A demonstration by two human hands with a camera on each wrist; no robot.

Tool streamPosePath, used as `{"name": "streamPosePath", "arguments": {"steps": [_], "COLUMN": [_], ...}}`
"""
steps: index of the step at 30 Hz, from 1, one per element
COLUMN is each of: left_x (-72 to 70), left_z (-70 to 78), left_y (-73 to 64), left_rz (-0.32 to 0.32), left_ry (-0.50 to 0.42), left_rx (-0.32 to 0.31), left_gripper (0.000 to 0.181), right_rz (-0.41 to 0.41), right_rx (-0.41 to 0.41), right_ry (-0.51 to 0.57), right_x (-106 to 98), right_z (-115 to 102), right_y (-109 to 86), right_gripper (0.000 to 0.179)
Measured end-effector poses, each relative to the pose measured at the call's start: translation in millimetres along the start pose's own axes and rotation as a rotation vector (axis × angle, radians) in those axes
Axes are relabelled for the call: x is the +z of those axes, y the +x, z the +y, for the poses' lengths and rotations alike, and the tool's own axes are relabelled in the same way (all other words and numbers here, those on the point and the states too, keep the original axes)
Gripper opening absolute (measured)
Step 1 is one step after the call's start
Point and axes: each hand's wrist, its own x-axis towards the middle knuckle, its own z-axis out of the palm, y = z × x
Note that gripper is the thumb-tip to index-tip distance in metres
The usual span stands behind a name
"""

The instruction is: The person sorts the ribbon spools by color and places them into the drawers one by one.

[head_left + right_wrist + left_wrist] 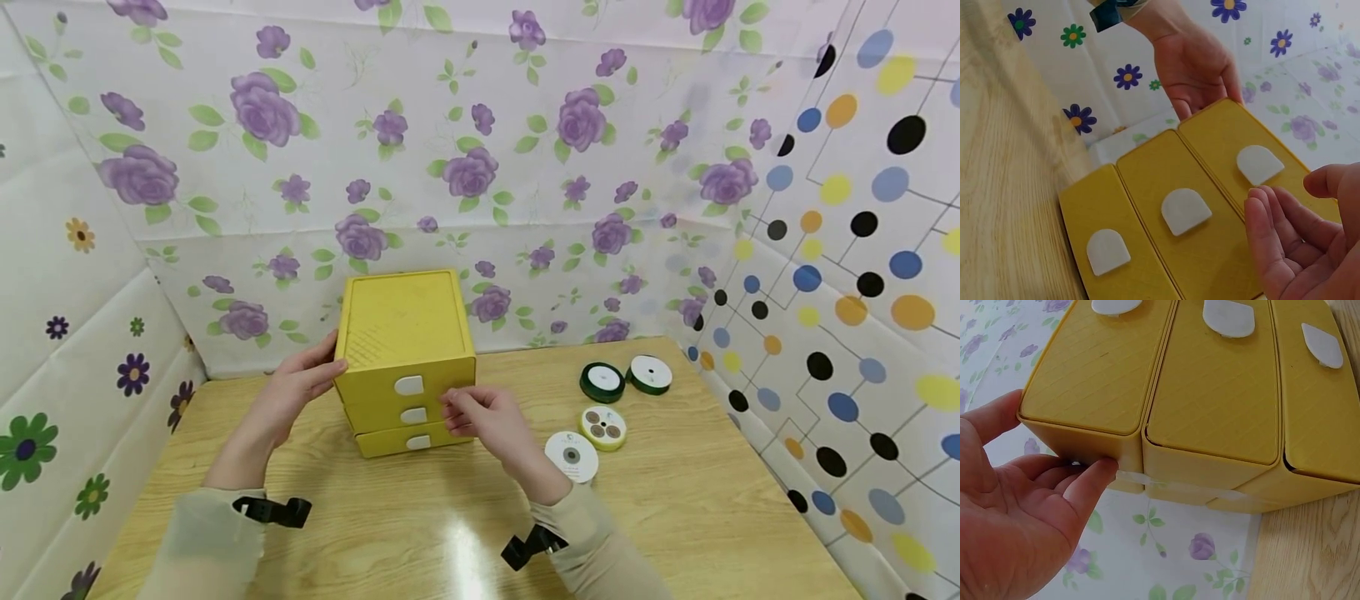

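Note:
A yellow three-drawer box [405, 321] with white tab handles [408, 385] stands on the table near the back wall. Its bottom drawer [382, 443] juts slightly at the lower front. My left hand [294, 392] holds the box's upper left corner, thumb at the top edge and fingers against the side, as the left wrist view shows. My right hand [491, 421] is at the front right of the box, fingers loosely bent. In the right wrist view, the right fingertips [1260, 194] hover just by the top drawer's handle [1260, 165], with nothing between fingers and thumb.
Right of the box lie several ribbon spools: a dark green one [602, 382], a white-faced green one [650, 374], a yellow-edged one [602, 427] and a white one [572, 457] beside my right wrist. Patterned sheets [420, 108] enclose the wooden table [360, 533].

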Motion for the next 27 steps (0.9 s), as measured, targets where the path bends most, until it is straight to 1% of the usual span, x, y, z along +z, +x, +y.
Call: {"name": "streamPosePath", "arguments": {"steps": [6, 10, 13, 15, 22, 27], "left_x": [-0.2, -0.8, -0.6, -0.1, 0.5, 0.3], "left_z": [-0.4, 0.5, 1.3, 2.2, 3.8, 3.7], "left_y": [0.1, -0.3, 0.0, 0.4, 0.4, 0.6], "left_rz": [-0.007, -0.004, -0.006, -0.007, 0.006, 0.000], "left_ry": [0.006, 0.021, 0.034, 0.042, 0.055, 0.052], "left_rx": [0.028, 0.019, 0.011, 0.006, -0.009, -0.018], "left_gripper": [0.075, 0.076, 0.077, 0.077, 0.076, 0.077], "right_rz": [-0.056, -0.116, -0.147, -0.156, -0.149, -0.137], "right_rx": [0.018, 0.049, 0.085, 0.111, 0.211, 0.254], "right_ry": [0.002, 0.028, 0.070, 0.102, 0.181, 0.262], "right_x": [12, 17, 20, 22, 29, 35], "right_z": [-1, -1, 0, 0, -2, -6], "right_y": [0.1, 1.7, 3.5, 4.5, 12.0, 17.5], "right_gripper": [0.038, 0.041, 0.044, 0.046, 0.056, 0.058]}}
